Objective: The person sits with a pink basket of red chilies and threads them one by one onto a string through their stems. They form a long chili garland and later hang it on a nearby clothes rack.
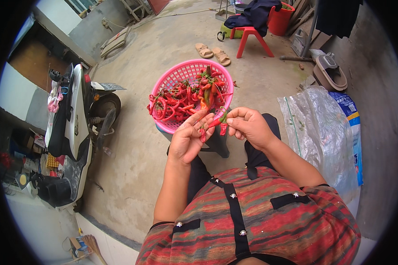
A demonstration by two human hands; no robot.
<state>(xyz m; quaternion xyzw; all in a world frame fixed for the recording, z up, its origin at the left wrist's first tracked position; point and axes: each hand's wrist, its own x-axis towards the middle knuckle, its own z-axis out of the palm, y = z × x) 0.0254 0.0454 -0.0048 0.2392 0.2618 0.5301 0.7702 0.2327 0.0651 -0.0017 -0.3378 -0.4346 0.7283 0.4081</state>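
Note:
My left hand [188, 140] is palm up, its fingers curled around a small wrinkled red chili pepper [202, 135]. Opposite it, the thumb and fingertips of my right hand [250, 127] pinch a red chili pepper with a green stem [223, 128]. Between the two hands lies another red chili pepper [215, 123]; which hand bears it I cannot tell. Just beyond my hands is a pink plastic colander basket [194, 63], heaped with red chili peppers [180, 99], some partly green. A thin strand runs from the heap towards my right hand.
A dark stool [220, 149] supports the basket. Tan sandals [204, 50] and a red plastic chair [248, 36] with dark clothing stand beyond. A motor scooter [76, 116] is parked at left. Clear plastic sheeting [318, 129] and a beige plastic container [330, 71] lie to the right.

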